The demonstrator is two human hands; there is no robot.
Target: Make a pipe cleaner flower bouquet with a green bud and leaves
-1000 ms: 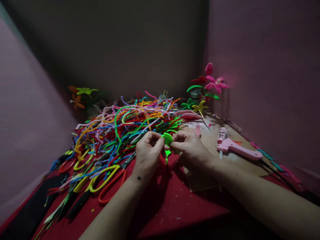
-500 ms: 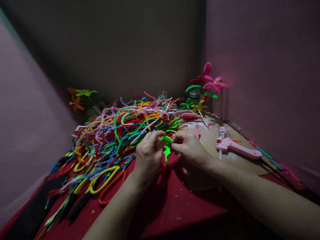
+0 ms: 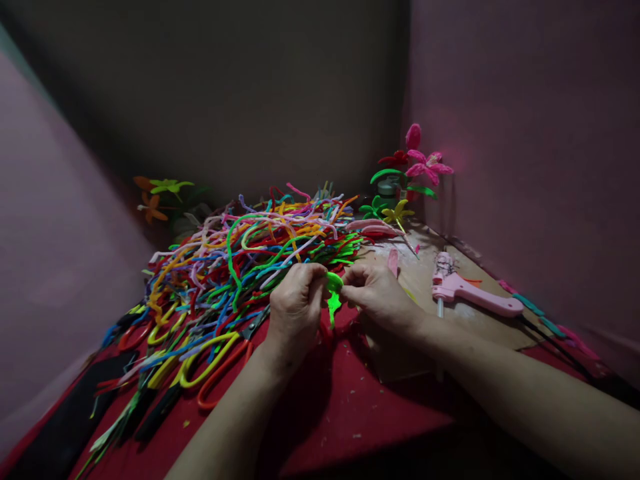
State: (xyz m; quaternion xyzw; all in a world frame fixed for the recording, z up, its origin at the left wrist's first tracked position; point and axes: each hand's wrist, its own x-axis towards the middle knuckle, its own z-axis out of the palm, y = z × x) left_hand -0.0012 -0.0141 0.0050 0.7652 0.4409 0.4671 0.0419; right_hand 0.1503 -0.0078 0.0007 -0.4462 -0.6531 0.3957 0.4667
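Bright green pipe cleaner (image 3: 334, 297), bent into a curved shape at the top with a thin end hanging down, is held between my two hands over the red cloth. My left hand (image 3: 299, 300) pinches it from the left with thumb and forefinger. From the right, the fingertips of my right hand (image 3: 376, 293) close on its upper curve. Fingers cover parts of the green piece, so its full shape is hidden. A large heap of coloured pipe cleaners (image 3: 260, 240) lies just behind my left hand.
Right of my hands, a pink hot glue gun (image 3: 470, 295) rests on a cardboard sheet (image 3: 415, 353). Scissors with red and yellow handles (image 3: 213, 360) lie at the left on the red cloth (image 3: 360, 427). Behind stand pink pipe-cleaner flowers (image 3: 427, 167) and orange ones (image 3: 153, 208).
Both hands keep their pinch on the green pipe cleaner. The left hand has shifted very slightly left, and the green curve at the top has turned a little.
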